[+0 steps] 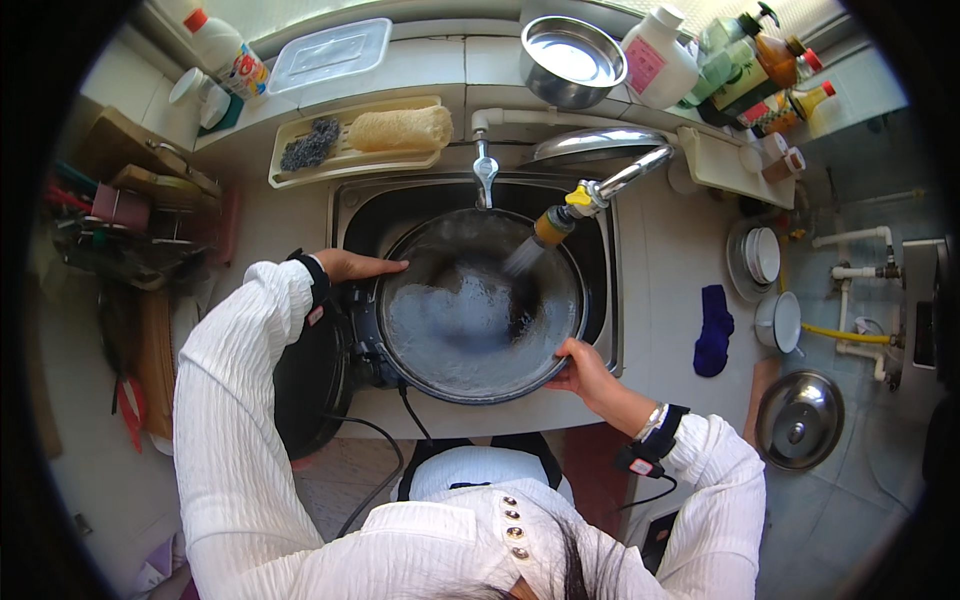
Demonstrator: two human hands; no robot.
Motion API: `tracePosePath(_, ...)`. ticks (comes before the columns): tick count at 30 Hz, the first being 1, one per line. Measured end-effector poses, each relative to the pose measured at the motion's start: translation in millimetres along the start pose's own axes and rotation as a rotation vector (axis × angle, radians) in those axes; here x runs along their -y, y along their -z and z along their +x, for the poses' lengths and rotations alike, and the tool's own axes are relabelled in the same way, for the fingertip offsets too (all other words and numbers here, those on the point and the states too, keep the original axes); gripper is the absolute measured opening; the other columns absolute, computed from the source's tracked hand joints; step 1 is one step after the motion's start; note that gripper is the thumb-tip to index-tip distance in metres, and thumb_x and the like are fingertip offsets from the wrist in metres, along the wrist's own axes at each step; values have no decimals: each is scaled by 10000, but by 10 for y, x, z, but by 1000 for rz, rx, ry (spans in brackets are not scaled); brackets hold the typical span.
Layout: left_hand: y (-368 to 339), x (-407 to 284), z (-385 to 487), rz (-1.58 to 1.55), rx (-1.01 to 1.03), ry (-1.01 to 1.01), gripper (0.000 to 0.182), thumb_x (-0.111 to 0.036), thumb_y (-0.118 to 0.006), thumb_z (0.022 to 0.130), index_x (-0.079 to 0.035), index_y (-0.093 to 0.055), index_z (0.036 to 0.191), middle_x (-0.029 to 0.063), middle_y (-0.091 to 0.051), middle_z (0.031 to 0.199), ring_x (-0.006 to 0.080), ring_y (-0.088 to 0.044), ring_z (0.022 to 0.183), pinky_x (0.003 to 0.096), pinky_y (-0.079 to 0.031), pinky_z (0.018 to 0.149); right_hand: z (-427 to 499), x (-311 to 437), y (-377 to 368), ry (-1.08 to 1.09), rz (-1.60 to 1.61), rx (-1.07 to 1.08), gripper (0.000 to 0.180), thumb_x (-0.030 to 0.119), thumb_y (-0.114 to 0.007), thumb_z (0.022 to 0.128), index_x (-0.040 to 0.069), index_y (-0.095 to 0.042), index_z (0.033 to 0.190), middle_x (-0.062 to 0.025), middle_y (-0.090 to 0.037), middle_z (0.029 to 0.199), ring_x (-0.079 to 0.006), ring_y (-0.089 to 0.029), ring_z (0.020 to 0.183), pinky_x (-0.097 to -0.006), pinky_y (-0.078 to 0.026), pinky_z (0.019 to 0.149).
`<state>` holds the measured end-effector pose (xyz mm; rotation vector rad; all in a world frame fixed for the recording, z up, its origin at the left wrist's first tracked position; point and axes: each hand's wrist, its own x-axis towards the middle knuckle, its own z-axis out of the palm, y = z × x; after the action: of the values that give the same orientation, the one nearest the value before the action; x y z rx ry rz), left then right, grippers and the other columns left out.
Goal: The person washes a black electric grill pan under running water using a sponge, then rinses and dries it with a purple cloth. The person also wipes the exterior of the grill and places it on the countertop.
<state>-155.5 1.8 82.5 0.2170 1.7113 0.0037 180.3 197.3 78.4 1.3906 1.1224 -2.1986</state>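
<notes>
A large round dark electric pan (480, 330) is held over the steel sink (616, 300), with water in it. Water runs from the faucet (553, 225) with a yellow valve into the pan's right side. My left hand (360, 265) is on the pan's left rim, near the hinge, its fingers partly hidden. My right hand (589, 375) grips the lower right rim, thumb on top and fingers beneath. The pan's black lid (307, 397) hangs open at the left, partly behind my left sleeve. A black cord (409, 412) hangs below the pan.
A cream tray (281, 169) holds a loofah (401, 129) and a steel scourer (311, 144) behind the sink. A steel bowl (574, 64) and several bottles stand on the ledge. A purple cloth (712, 330), stacked bowls (761, 255) and a steel lid (799, 420) lie at right.
</notes>
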Motion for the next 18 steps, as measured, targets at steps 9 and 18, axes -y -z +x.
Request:
tracePosePath(9, -66, 162, 223, -129, 113, -54, 832, -698, -369, 866, -108, -312, 1450, 95, -322, 1486, 253, -255, 1378, 400, -138, 1128, 75, 12, 76, 21, -35, 29, 323, 235, -507, 799, 42, -439, 1050, -108, -569, 948, -243, -621, 841, -408, -520, 822)
tracePosePath(18, -102, 265, 138, -155, -37, -299, 600, -442, -263, 1009, -34, -271, 1448, 65, -284, 1504, 174, -264, 1371, 254, -156, 1133, 722, -120, 170, 91, -23, -53, 379, 236, -509, 771, 66, -442, 1103, -108, -549, 959, -249, -618, 808, -431, -547, 748)
